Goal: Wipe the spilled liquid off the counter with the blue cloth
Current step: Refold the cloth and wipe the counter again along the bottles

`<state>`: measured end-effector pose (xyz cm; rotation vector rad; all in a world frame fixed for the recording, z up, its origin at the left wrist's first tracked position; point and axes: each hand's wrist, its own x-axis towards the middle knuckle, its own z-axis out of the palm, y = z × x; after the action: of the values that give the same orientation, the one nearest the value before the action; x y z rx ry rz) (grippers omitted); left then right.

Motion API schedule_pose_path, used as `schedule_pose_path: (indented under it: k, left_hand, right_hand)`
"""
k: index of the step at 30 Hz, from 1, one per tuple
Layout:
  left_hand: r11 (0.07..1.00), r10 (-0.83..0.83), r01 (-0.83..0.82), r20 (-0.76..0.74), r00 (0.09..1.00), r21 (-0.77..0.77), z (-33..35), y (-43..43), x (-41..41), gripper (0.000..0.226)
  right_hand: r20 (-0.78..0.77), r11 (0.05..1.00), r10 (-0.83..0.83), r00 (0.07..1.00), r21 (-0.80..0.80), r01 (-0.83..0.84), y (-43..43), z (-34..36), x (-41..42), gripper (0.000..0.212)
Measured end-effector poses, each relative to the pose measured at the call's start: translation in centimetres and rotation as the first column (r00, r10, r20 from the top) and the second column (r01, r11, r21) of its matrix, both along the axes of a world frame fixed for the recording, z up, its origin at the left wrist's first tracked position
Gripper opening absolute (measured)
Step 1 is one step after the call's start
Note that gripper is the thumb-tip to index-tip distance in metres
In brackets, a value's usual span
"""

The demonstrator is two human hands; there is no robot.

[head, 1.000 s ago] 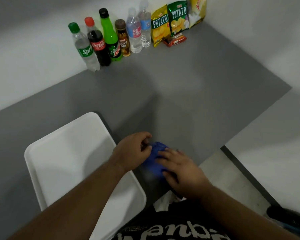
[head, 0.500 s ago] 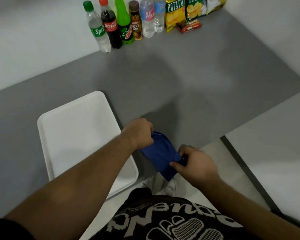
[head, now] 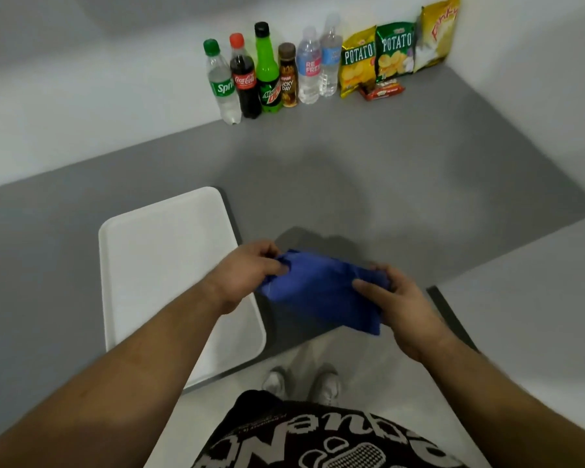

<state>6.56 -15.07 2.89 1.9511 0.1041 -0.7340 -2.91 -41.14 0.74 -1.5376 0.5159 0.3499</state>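
**Blue cloth opened out between both hands, just to the right of the tray**

One second ago the blue cloth (head: 318, 292) was a small bundle pressed under both hands; now it is pulled out into a wider sheet and held a little above the near edge of the counter (head: 385, 197), just right of the white tray (head: 163, 251). The left hand (head: 247, 270) pinches the cloth end nearest the tray with curled fingers. The right hand (head: 399, 309) grips the other end, further right of the tray, with the thumb on top. I think this is preparation only: the cloth is ready, but wiping is not yet begun. I cannot see any wet spot on the grey surface right of the tray or behind it. The bottles (head: 267, 72) and chip bags (head: 392, 49) stand far behind the tray, at the wall.
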Motion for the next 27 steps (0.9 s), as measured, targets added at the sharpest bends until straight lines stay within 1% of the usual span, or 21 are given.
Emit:
schedule_pose_path:
  k: [1,2,4,5,7,9,10,12,14,16,18,20,22,25,27]
  left_hand:
    - [0.993,0.093,-0.096,-0.03,0.995,-0.075,0.3,0.6,0.0,0.011]
    - [0.977,0.16,-0.167,-0.063,0.985,-0.134,0.5,1.3,0.1,0.015]
    - [0.951,0.212,-0.229,-0.102,0.972,-0.206,0.7,2.7,0.0,0.021]
    - [0.942,0.226,-0.245,-0.107,0.968,-0.227,0.7,3.5,-0.2,0.021]
    - [0.923,0.274,-0.293,-0.108,0.956,-0.25,0.7,5.3,-0.9,0.016]
    - [0.899,0.334,-0.352,-0.114,0.936,-0.259,0.6,7.2,-2.0,0.014]
    - [0.891,0.356,-0.373,-0.113,0.928,-0.258,0.4,8.3,-2.8,0.014]
    - [0.885,0.385,-0.401,-0.111,0.916,-0.238,0.0,10.5,-4.8,0.012]
    - [0.882,0.422,-0.438,-0.122,0.898,-0.176,-0.9,12.7,-7.0,0.013]
    - [0.883,0.45,-0.463,-0.141,0.882,-0.078,-1.8,14.7,-9.3,0.016]
    - [0.9,0.432,-0.435,-0.142,0.89,0.015,-2.6,16.2,-11.1,0.018]
    - [0.921,0.383,-0.372,-0.095,0.919,0.115,-3.2,17.2,-12.2,0.018]
    - [0.922,0.335,-0.326,-0.011,0.942,0.208,-3.7,17.6,-12.5,0.017]
    - [0.913,0.246,-0.263,0.094,0.965,0.312,-4.2,17.7,-12.1,0.017]
    - [0.902,0.218,-0.254,0.139,0.966,0.35,-4.4,17.6,-11.9,0.017]
  right_hand:
    - [-0.002,0.998,-0.006,1.0,0.067,0.006,0.2,0.7,1.1,0.045]
    - [0.018,0.999,0.028,0.999,0.026,-0.029,0.5,1.2,2.1,0.048]
    - [0.091,0.979,0.131,0.987,-0.166,-0.115,1.7,1.8,4.0,0.038]
    - [0.128,0.973,0.146,0.981,-0.197,-0.119,2.6,2.1,4.6,0.033]
    - [0.187,0.983,0.112,0.976,-0.163,-0.082,4.7,2.3,5.6,0.031]
    - [0.203,0.978,0.118,0.972,-0.192,-0.079,6.8,1.9,6.1,0.029]
    - [0.192,0.96,0.163,0.968,-0.257,-0.111,7.7,1.5,6.1,0.031]
    - [0.134,0.889,0.273,0.953,-0.414,-0.197,9.7,0.5,5.7,0.032]
    - [0.083,0.823,0.355,0.931,-0.501,-0.269,11.7,-0.3,4.8,0.028]
    - [0.041,0.777,0.422,0.905,-0.532,-0.338,13.5,-1.1,3.7,0.028]
    - [0.003,0.74,0.475,0.88,-0.542,-0.398,15.1,-1.9,2.4,0.029]
    - [-0.036,0.722,0.497,0.867,-0.538,-0.436,16.4,-2.5,1.3,0.033]
    - [-0.073,0.711,0.496,0.865,-0.539,-0.453,17.4,-2.8,0.6,0.037]
    - [-0.049,0.703,0.482,0.875,-0.575,-0.419,18.0,-3.0,0.4,0.037]
    - [-0.032,0.668,0.497,0.867,-0.625,-0.405,18.1,-2.9,0.2,0.036]
